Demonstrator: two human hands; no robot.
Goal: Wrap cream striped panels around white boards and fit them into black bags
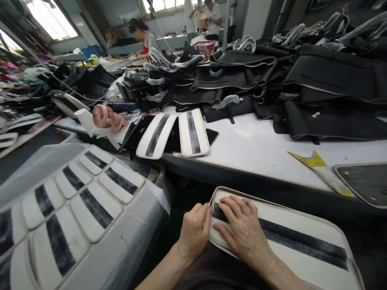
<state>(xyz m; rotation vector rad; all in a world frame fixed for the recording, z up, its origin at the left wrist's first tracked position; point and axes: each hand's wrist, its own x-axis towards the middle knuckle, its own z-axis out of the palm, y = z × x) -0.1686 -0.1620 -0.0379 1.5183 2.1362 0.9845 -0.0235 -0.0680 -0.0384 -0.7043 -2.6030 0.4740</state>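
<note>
Panel [287,215]: white, black-striped, with the white surface [250,145] beyond its far edge.
Long axis: rightward from the panel's left short end.
Left hand [195,225]: nearer that end, grip clamped on its rim.
Right hand [242,225]: fingers spread apart, flat on the panel.

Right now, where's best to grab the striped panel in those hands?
Probably grip the panel at its rounded far right corner, from the person's right: that corner lies bare, while the left hand and right hand occupy the left end.
</note>
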